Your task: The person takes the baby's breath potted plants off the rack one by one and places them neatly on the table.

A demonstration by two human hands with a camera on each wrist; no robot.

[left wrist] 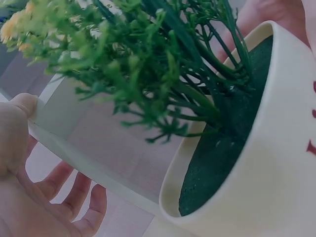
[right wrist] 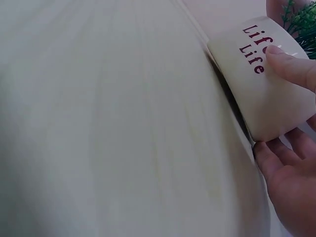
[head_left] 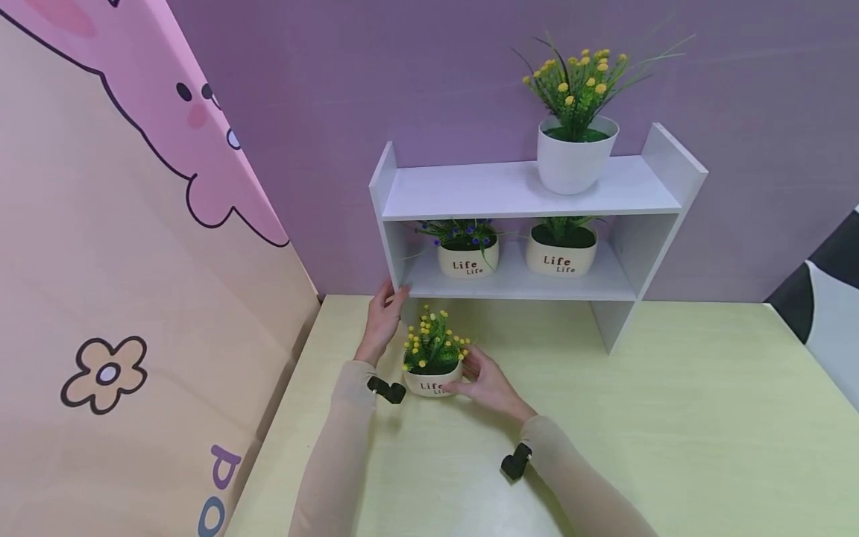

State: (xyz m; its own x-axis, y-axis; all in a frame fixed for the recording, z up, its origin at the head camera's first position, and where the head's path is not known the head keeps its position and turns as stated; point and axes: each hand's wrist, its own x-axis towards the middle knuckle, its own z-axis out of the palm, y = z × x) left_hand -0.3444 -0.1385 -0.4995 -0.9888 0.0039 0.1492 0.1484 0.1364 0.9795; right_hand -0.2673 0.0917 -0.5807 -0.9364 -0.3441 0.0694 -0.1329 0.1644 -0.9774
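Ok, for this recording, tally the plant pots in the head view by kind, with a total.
Cream pots lettered "Life": 3 (1 held by the right hand, 2 on the shelf unit)
Plain white round pot: 1
Total: 4

Held in your right hand [right wrist: 291,185], thumb against the front: one cream planter [right wrist: 264,98], maroon "Life Life" lettering [right wrist: 252,59]; green foliage [right wrist: 305,27] at its rim; one pale, faintly streaked tabletop [right wrist: 123,118].
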